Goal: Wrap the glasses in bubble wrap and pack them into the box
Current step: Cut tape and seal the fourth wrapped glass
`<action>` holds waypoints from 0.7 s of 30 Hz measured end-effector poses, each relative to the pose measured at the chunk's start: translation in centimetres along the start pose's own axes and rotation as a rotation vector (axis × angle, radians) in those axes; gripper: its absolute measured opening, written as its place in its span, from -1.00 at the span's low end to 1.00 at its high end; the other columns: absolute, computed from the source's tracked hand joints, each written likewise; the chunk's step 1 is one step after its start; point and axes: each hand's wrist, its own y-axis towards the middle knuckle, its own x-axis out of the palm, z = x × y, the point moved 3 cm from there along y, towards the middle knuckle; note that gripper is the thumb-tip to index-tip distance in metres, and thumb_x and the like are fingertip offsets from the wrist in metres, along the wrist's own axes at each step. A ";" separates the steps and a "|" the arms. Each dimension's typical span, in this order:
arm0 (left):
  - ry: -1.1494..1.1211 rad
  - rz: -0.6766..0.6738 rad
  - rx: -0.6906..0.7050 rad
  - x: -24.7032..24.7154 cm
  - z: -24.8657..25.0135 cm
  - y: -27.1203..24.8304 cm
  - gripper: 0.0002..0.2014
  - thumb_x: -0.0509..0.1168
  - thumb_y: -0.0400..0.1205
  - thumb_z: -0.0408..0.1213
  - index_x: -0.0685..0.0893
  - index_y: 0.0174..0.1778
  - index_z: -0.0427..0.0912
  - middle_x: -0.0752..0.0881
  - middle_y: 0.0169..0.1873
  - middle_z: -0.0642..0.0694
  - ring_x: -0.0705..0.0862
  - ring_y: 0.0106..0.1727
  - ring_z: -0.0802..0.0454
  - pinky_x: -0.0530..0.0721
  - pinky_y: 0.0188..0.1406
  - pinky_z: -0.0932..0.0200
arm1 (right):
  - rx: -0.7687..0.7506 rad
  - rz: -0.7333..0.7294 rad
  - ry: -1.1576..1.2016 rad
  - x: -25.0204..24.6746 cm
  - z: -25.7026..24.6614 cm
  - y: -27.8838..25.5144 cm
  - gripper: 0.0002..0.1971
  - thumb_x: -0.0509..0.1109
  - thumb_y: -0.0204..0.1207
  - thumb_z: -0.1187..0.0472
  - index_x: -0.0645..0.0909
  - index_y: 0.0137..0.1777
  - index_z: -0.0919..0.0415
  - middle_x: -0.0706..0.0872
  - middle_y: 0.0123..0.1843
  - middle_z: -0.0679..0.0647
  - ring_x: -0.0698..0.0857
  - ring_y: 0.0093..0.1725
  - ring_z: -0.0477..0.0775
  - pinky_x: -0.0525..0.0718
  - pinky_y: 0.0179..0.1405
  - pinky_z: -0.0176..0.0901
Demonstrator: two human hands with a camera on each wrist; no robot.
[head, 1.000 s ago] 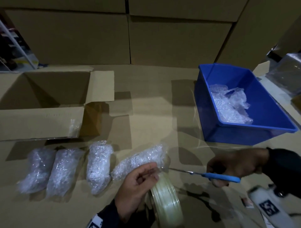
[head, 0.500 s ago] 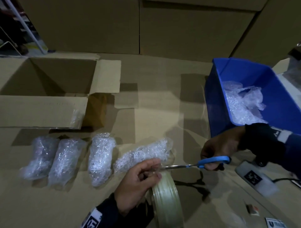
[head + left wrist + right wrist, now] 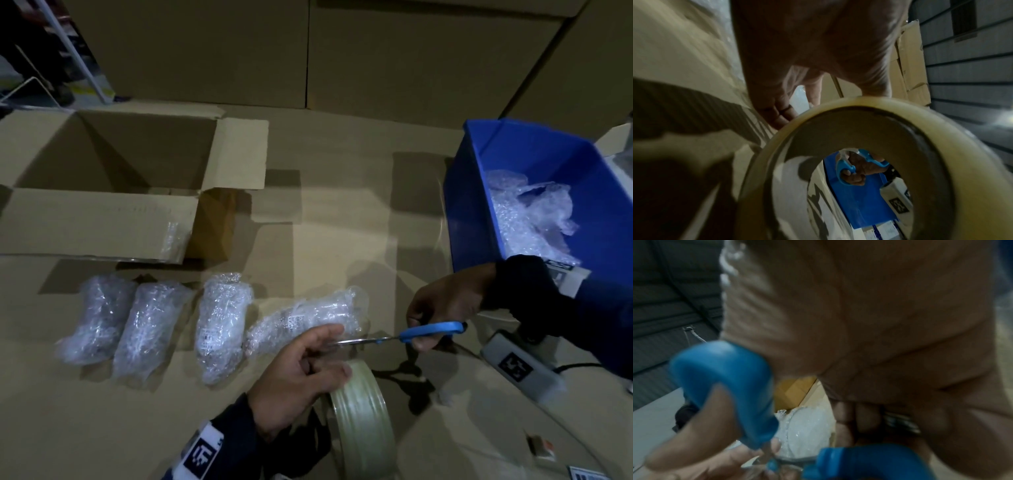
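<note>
Cardboard worktop (image 3: 342, 212) is carrying four wrapped glasses (image 3: 222, 322) beside our open box (image 3: 102, 222); our left hand (image 3: 298, 380) is gripping the tape roll (image 3: 363, 421), our right hand (image 3: 445, 305) is holding blue scissors (image 3: 428, 331).

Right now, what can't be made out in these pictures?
- Clear tape strip: not visible between the left hand and the blue-handled scissors; head view too dark.
- Scissor blade tips: hidden behind left fingers.
- Glasses inside the four bubble-wrapped bundles: obscured by wrap.
- Open cardboard box floor: hidden by near wall.
</note>
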 end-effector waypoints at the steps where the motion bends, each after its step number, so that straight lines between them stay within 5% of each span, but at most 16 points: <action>1: 0.011 0.001 0.000 0.0 0.1 0.0 -0.43 0.52 0.33 -0.30 0.65 0.31 -0.08 0.69 0.28 -0.15 0.69 0.08 0.09 0.66 0.01 0.37 | 0.003 0.000 -0.005 -0.1 0.0 0.1 -0.21 0.48 -0.09 -0.59 0.64 -0.19 0.15 0.61 -0.30 0.08 0.49 -0.26 0.04 0.46 -0.21 -0.04; 6: 0.032 -0.014 -0.008 -0.1 0.5 -0.1 -0.51 0.53 0.47 -0.47 0.64 0.31 -0.10 0.68 0.28 -0.11 0.68 0.03 0.13 0.66 -0.03 0.38 | -0.002 0.002 -0.010 -0.2 0.0 0.2 0.00 0.46 -0.23 -0.65 0.67 -0.14 0.30 0.61 -0.32 0.09 0.48 -0.30 0.05 0.47 -0.27 -0.08; 9: 0.035 -0.023 -0.010 -0.1 0.6 -0.2 -0.52 0.51 0.49 -0.51 0.64 0.30 -0.10 0.68 0.28 -0.13 0.57 0.06 -0.03 0.68 0.02 0.37 | -0.006 0.013 -0.011 -0.2 0.0 0.3 0.06 0.47 -0.22 -0.64 0.65 -0.11 0.40 0.60 -0.30 0.12 0.47 -0.28 0.09 0.46 -0.24 -0.04; 13: -0.019 -0.014 -0.019 0.0 0.7 -0.2 -0.46 0.52 0.35 -0.37 0.64 0.29 -0.12 0.69 0.27 -0.14 0.55 0.00 -0.02 0.67 -0.05 0.39 | -0.021 0.027 -0.005 -0.3 -0.4 0.2 0.03 0.49 -0.20 -0.61 0.64 -0.12 0.42 0.58 -0.30 0.16 0.44 -0.28 0.11 0.43 -0.24 -0.05; 21: -0.005 -0.019 -0.038 -0.1 0.6 -0.1 -0.51 0.52 0.48 -0.50 0.64 0.32 -0.13 0.68 0.31 -0.10 0.68 0.04 0.09 0.67 -0.01 0.37 | -0.002 0.069 0.009 -0.9 -1.1 0.0 -0.55 0.60 0.27 -0.21 0.66 -0.22 0.19 0.64 -0.35 0.06 0.54 -0.32 -0.02 0.52 -0.27 -0.20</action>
